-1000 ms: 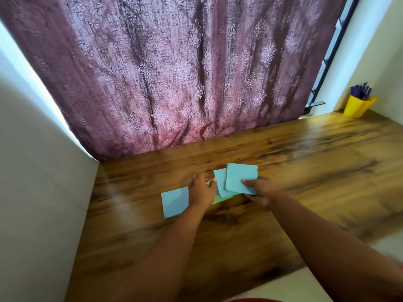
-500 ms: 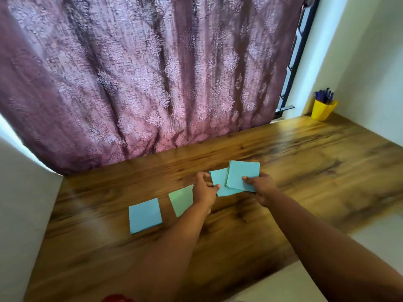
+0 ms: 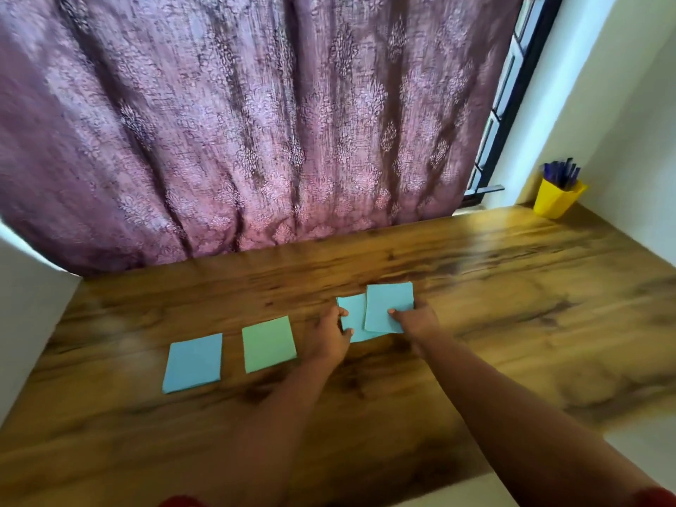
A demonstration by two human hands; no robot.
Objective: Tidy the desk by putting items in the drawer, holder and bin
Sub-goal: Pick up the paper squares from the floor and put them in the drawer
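Note:
Several square paper notes lie on the wooden desk (image 3: 512, 323). My right hand (image 3: 415, 318) pinches a blue note (image 3: 387, 305) held a little above the desk. My left hand (image 3: 329, 336) grips the left edge of a second blue note (image 3: 353, 314) that sits partly under the first. To the left, a green note (image 3: 269, 343) and another blue note (image 3: 193, 362) lie flat and untouched. A yellow holder (image 3: 556, 199) with dark blue pens stands at the far right corner.
A purple patterned curtain (image 3: 237, 122) hangs along the desk's back edge. White walls close in on the left and right, and a dark window frame (image 3: 501, 104) shows beside the curtain. The desk's front edge runs at lower right.
The view has swung, so the green and left blue notes now show apart from my hands. Both hands keep hold of the two blue notes.

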